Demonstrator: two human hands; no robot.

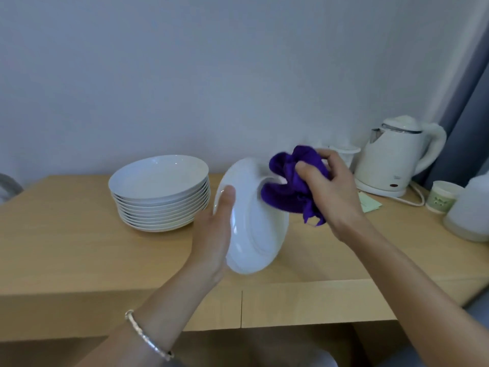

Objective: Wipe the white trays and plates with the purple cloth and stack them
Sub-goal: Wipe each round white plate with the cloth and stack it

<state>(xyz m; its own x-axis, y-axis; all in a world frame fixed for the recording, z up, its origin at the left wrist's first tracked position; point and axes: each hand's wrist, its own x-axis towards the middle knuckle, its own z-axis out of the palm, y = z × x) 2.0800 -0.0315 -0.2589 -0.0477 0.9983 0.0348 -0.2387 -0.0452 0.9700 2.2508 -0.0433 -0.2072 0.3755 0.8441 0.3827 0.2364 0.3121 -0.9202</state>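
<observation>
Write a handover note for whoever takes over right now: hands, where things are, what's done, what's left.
Left hand grips a plate by its rim, tilted on edge above the table.
Right hand holds the bunched cloth against that plate.
Stack of plates stands on the table, left of the held one.
Done: apparently the stack, though that cannot be confirmed.
Left: finish wiping this plate, set it on the stack.

Soft, cool, even light leaves only faint shadows on the desk (79, 234). Left of the kettle (391, 162), motion blur smears the purple cloth (288, 189) and the plate (254, 234) rim. Right of the kettle, the frame edge turns soft and lines bend.
</observation>
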